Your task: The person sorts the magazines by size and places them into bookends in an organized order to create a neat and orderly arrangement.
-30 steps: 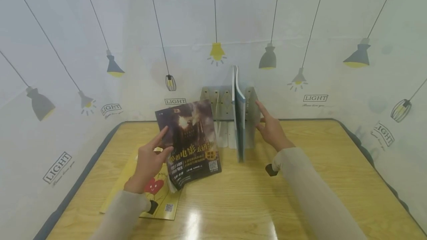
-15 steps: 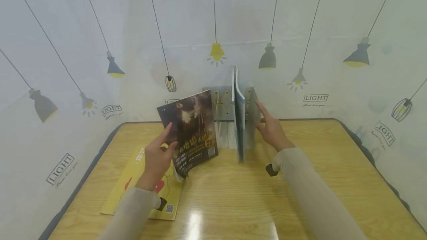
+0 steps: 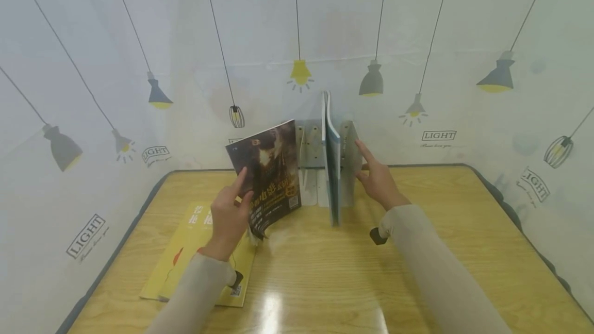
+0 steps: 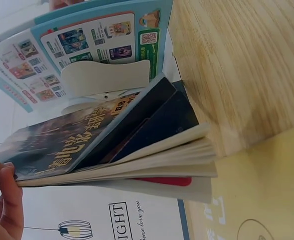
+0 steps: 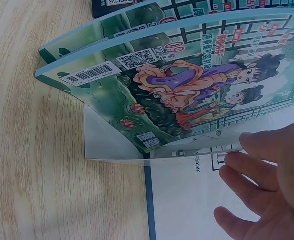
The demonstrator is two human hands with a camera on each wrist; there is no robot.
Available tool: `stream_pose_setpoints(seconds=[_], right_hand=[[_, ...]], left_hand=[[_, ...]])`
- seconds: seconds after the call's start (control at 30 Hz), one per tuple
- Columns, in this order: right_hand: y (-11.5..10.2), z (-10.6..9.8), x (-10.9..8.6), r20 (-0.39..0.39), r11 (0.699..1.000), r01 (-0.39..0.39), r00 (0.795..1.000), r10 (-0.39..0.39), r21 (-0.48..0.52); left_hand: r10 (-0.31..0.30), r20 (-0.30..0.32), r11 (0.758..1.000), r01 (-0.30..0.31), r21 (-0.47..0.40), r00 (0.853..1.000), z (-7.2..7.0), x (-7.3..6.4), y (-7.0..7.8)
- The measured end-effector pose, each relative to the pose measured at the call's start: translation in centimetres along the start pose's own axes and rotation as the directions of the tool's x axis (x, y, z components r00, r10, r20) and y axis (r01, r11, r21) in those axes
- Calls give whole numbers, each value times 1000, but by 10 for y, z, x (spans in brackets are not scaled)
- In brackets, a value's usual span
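In the head view my left hand [image 3: 230,218] pinches a dark-covered magazine [image 3: 274,169] by its left edge. The magazine stands tilted, its loose pages fanning out at the bottom in the left wrist view. Beside it is a grey desktop book rack [image 3: 312,143] with several upright dividers, partly hidden by the magazine. Two thin green-and-blue magazines [image 5: 181,95] stand upright in the rack's right part. My right hand [image 3: 381,184] holds the rack's right end panel [image 3: 351,156], with digits on both sides of its edge in the right wrist view.
Yellow magazines [image 3: 178,254] lie overlapping on the wooden table [image 3: 325,282] at left, under my left forearm. A wall covering printed with hanging lamps [image 3: 417,24] rises behind and at both sides of the table.
My left hand has carried the dark magazine up and forward toward the rack, turning it more upright. More of the yellow magazines shows. My right hand stays at the end panel.
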State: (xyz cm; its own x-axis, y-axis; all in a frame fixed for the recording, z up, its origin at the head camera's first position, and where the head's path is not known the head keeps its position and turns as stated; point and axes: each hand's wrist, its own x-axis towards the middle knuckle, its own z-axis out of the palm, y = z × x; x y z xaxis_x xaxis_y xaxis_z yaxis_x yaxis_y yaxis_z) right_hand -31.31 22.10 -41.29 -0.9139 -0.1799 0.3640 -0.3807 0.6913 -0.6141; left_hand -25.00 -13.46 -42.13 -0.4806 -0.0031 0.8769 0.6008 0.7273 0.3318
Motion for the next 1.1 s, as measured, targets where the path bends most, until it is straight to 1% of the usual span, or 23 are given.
stream_pose_setpoints(seconds=[0.2,0.33,0.53,0.67,0.77,0.93,1.1], right_hand=[[0,0,1,-3,1000,-2,1000,2,0],[1,0,1,-4,1000,-3,1000,3,-4],[1,1,2,-6,1000,12,1000,-12,4],[2,1,2,-5,1000,11,1000,-11,1],[3,1,2,-5,1000,15,1000,-15,0],[2,1,0,-4,1000,18,1000,-18,2],[2,2,0,-9,1000,21,1000,-21,4]], left_hand=[[-17,4,1000,17,13,1000,2,1,5],[-6,-9,1000,6,14,1000,3,4,9],[14,-41,999,-13,39,999,6,8,13],[6,-62,999,-4,40,998,12,8,12],[1,-75,999,2,37,997,19,6,11],[3,-75,999,1,54,997,29,1,8],[10,-66,997,-6,71,998,35,-1,6]])
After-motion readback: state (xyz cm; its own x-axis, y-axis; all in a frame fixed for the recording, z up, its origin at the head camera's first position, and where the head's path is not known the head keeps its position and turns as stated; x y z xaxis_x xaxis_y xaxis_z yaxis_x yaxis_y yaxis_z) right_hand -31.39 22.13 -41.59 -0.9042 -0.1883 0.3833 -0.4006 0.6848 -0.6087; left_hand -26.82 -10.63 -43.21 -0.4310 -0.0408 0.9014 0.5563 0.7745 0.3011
